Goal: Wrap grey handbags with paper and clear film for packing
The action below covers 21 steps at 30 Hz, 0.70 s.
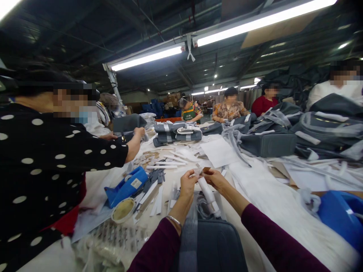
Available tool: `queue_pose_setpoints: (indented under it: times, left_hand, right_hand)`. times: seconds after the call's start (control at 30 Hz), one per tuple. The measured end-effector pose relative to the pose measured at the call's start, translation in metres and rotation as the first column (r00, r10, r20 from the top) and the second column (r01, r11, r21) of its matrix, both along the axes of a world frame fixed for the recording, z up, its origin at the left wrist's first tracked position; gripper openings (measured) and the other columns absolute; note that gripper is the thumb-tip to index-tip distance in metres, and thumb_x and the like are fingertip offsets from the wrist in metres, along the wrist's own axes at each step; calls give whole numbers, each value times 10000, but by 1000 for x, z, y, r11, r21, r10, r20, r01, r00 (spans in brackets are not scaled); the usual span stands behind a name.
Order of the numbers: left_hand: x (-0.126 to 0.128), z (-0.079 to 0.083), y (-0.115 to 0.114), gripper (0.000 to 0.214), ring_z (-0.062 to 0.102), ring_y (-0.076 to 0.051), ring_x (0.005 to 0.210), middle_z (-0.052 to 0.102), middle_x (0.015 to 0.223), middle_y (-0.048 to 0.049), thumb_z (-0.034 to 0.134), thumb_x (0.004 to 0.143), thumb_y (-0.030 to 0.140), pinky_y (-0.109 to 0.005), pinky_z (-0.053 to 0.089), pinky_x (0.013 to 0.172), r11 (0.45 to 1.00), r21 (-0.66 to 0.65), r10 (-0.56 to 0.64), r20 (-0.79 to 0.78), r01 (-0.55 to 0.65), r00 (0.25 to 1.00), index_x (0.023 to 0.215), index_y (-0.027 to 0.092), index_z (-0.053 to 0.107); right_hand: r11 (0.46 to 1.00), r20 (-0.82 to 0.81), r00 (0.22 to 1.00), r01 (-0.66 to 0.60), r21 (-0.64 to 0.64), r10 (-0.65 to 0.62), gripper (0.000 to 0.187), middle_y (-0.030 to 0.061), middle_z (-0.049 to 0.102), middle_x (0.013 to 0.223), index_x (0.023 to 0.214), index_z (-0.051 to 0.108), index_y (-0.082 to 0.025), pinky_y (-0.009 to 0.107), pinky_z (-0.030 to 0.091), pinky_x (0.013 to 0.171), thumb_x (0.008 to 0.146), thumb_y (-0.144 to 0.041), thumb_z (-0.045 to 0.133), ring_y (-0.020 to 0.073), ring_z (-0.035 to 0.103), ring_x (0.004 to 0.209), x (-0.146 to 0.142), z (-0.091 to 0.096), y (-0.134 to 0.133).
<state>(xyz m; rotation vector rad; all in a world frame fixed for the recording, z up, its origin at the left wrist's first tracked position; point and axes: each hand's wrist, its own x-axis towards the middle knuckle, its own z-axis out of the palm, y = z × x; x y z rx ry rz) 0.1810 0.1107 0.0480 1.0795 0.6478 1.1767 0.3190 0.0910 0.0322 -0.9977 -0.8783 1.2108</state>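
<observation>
In front of me lies a dark grey bag (pixel 218 241) with translucent wrap along its left side. A white padded sleeve (pixel 207 193), apparently around the bag's handle, rises from it toward my fingers. My left hand (pixel 188 183) is closed in a pinch at the sleeve's upper end, on a whitish, see-through bit too small to name for sure. Close beside it, my right hand (pixel 215 178) pinches a small brown piece (pixel 207 171), which looks like card or tape. The fingertips of both hands almost meet.
At left, a co-worker in a polka-dot top (pixel 56 158) handles a grey bag. Nearby are a blue tape dispenser (pixel 132 183), a round tub (pixel 123 210) and loose strips. Wrapped bags (pixel 178 134) are stacked ahead; more bags (pixel 266 143) and a blue object (pixel 340 217) are right.
</observation>
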Motion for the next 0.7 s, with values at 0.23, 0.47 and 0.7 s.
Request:
queue_pose_setpoints:
  times: [0.23,0.47,0.7]
  left_hand:
    - [-18,6,-7,352,665,-139,717,599,1126,-102,619,640,62,-319,546,741,994,-111,23,89,-13,996,984,132,647]
    - [-23,16,-5,365,680,-156,746,599,1141,-129,599,654,25,-313,553,768,991,-134,10,147,10,989,1008,114,624]
    - [-30,24,9,384,708,-191,754,641,1111,-158,551,698,42,-317,556,736,990,-139,22,71,-12,997,1073,106,600]
  right_hand:
    - [999,237,971,5,53,-18,360,-72,496,558,915,580,-178,185,343,389,680,-419,705,60,413,419,4,4,2]
    - [987,488,867,-151,61,102,249,-82,445,543,884,553,-181,169,318,379,771,-400,582,65,409,428,-4,12,5]
    - [977,662,725,-210,-50,189,113,-63,438,530,766,506,-170,183,358,378,811,-270,484,78,429,421,2,13,24]
